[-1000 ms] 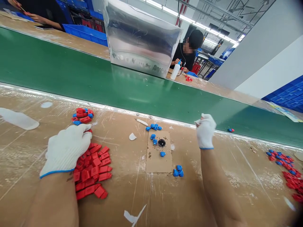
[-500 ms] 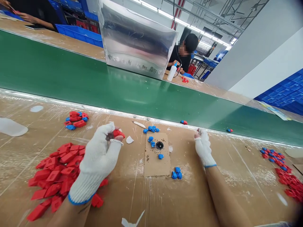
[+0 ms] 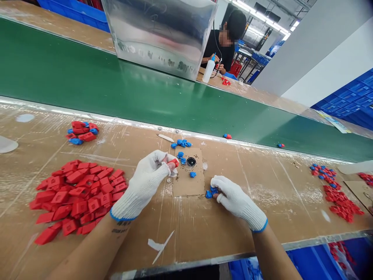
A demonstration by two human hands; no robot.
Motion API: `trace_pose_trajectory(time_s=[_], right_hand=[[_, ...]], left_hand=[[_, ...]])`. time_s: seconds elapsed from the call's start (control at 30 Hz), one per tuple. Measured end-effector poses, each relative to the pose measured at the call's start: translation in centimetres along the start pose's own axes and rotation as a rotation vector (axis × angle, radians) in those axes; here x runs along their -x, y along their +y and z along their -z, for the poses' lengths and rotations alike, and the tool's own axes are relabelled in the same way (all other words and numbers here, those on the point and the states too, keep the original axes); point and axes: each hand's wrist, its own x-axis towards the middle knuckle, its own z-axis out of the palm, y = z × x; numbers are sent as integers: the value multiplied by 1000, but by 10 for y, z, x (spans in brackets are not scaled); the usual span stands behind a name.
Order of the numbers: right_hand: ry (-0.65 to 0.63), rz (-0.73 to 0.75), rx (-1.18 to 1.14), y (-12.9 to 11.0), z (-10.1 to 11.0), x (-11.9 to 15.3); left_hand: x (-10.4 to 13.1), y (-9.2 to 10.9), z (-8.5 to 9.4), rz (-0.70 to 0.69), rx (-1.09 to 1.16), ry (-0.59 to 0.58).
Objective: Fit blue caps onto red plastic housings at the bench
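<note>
One white-gloved left hand (image 3: 147,179) pinches an angular red plastic piece (image 3: 175,162) near flat brown cardboard (image 3: 188,187); the white-gloved right hand (image 3: 238,201), apparently picking, meets small blue plastic pieces (image 3: 208,194), grip closure unclear; lifting calls for isolating one.

The gloves (image 3: 147,182) are matt, knitted cloth, the red blocks (image 3: 79,208) smooth-looking plastic. The belt (image 3: 157,99) looks smooth and faintly glossy, the panel (image 3: 160,37) shiny metal.

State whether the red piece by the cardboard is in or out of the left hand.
In: the gloved left hand pinches the red piece, which shows beyond the thumb.
</note>
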Motion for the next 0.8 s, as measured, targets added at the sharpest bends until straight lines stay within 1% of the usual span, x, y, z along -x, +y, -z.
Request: trace_pose_trajectory(time_s=[0.13,0.2,0.23,0.3,0.37,0.43,0.5,0.53,0.57,0.6,0.67,0.73,0.8], right_hand=[[-116,8,-64,-2,5,-6],[-121,21,-73,0,9,-11],[-91,15,-91,2,13,-13],[20,-3,-144,6,25,-21],[193,9,-206,5,42,-31],[366,69,-289,-8,57,-44],[489,163,-424,-32,63,-57],[520,215,-494,-48,62,-63],[523,263,-549,-64,58,-68],[513,303,-582,-80,52,-72],[477,331,-604,-106,34,-77],[463,325,-595,-119,15,-80],[468,345,-566,-120,1,-81]], left_hand=[[-1,1,2,11,-15,8],[-2,1,4,7,-20,8],[-2,1,5,6,-22,9],[-3,0,6,8,-20,16],[-4,0,6,8,-12,26],[-3,0,4,3,39,14],[0,-1,0,27,137,-54],[3,-2,-2,47,195,-104],[6,-3,-5,68,246,-163],[9,-4,-7,90,280,-223],[16,-4,-11,121,295,-340],[20,-2,-12,172,241,-456],[23,1,-12,227,159,-527]])
